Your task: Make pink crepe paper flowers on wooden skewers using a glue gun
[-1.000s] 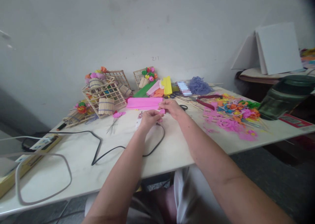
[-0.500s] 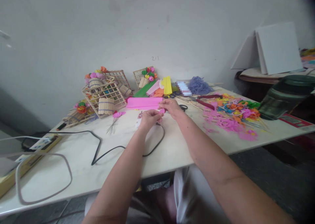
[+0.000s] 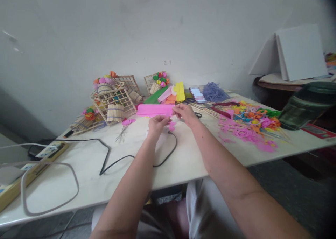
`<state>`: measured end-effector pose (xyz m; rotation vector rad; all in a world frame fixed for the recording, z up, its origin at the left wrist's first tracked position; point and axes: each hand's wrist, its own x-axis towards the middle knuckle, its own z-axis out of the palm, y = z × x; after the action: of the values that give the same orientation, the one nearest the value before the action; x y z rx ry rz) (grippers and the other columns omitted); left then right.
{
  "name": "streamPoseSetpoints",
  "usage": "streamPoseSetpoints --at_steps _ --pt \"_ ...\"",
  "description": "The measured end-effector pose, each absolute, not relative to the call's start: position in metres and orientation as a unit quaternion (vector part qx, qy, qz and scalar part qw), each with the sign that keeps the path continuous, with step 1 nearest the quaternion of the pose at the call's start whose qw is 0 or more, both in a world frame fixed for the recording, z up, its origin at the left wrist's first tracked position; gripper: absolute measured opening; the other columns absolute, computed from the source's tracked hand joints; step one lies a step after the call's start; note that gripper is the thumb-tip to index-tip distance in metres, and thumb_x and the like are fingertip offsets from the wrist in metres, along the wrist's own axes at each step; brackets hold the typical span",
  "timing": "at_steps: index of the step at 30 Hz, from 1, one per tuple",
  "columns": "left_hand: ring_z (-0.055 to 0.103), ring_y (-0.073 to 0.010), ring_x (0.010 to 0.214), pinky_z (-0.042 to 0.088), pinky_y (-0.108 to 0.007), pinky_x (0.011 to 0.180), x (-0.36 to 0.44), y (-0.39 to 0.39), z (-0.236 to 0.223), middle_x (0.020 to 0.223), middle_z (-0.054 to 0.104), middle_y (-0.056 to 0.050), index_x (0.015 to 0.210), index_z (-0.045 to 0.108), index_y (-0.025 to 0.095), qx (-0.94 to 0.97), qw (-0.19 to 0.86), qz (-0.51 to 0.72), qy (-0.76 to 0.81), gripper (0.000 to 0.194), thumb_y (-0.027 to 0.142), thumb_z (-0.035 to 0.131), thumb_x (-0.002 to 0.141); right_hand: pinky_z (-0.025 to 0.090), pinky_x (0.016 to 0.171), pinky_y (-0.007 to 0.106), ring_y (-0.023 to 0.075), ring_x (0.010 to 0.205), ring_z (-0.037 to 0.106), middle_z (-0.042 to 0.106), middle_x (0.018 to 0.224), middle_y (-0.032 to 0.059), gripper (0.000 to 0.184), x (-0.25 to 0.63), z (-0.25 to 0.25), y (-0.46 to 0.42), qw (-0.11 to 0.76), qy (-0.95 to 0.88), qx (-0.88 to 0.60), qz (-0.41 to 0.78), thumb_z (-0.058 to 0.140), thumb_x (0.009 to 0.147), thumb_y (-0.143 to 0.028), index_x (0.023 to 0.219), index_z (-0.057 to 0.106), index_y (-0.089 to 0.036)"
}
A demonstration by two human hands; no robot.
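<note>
My left hand (image 3: pixel 156 123) and my right hand (image 3: pixel 184 113) meet over the middle of the white table (image 3: pixel 183 158), fingers pinched. Between them is a small pink foam piece (image 3: pixel 172 126), partly hidden by my fingers. I cannot tell which hand grips it. Just behind my hands lies a long pink foam sheet (image 3: pixel 154 110). A black cable (image 3: pixel 136 155) loops on the table under my left wrist. A few pink foam flowers on wire stems (image 3: pixel 126 125) lie to the left of my left hand.
Stick baskets with foam flowers (image 3: pixel 111 100) stand at the back left. Colourful foam scraps (image 3: pixel 249 123) cover the right side, with red pliers (image 3: pixel 223 107) and purple yarn (image 3: pixel 214 91) behind. A power strip (image 3: pixel 44 151) and grey cable loop (image 3: pixel 49 186) lie left. A dark green jar (image 3: pixel 304 104) stands right.
My hands have lifted slightly and drawn a little apart. The pink piece now shows lower between them. The view shifted a bit to the right.
</note>
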<state>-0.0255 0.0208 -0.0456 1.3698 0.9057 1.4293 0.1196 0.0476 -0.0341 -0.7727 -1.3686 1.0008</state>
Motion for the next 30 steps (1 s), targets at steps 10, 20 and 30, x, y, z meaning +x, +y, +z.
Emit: streamPoseSetpoints --at_steps 10,20,30 --pt "0.063 -0.0179 0.066 0.050 -0.031 0.068 -0.037 0.028 -0.047 0.063 0.063 -0.005 0.063 0.059 0.010 0.482 0.491 0.639 0.344 0.029 0.033 0.073 0.052 0.037 0.037 0.017 0.0075 0.040 0.050 0.058 0.051 0.0003 0.005 0.130 -0.042 0.057 0.498 -0.657 -0.471 0.314 0.060 0.064 -0.018 0.061 0.058 -0.014" --pt "0.064 -0.0191 0.066 0.050 -0.033 0.070 -0.042 0.031 -0.048 0.070 0.065 -0.008 0.066 0.058 0.009 0.457 0.528 0.641 0.320 0.028 0.028 0.072 0.052 0.042 0.040 0.019 0.0072 0.039 0.050 0.060 0.051 0.0024 0.009 0.121 -0.035 0.044 0.461 -0.690 -0.391 0.399 0.063 0.064 -0.020 0.063 0.062 -0.010" --pt "0.064 -0.0194 0.068 0.049 -0.035 0.073 -0.043 0.031 -0.048 0.073 0.066 -0.009 0.066 0.054 0.011 0.448 0.546 0.640 0.301 0.027 0.029 0.071 0.053 0.042 0.040 0.019 0.0086 0.038 0.052 0.059 0.045 0.0016 0.008 0.111 -0.030 0.031 0.376 -0.718 -0.372 0.452 0.063 0.062 -0.017 0.064 0.064 -0.009"
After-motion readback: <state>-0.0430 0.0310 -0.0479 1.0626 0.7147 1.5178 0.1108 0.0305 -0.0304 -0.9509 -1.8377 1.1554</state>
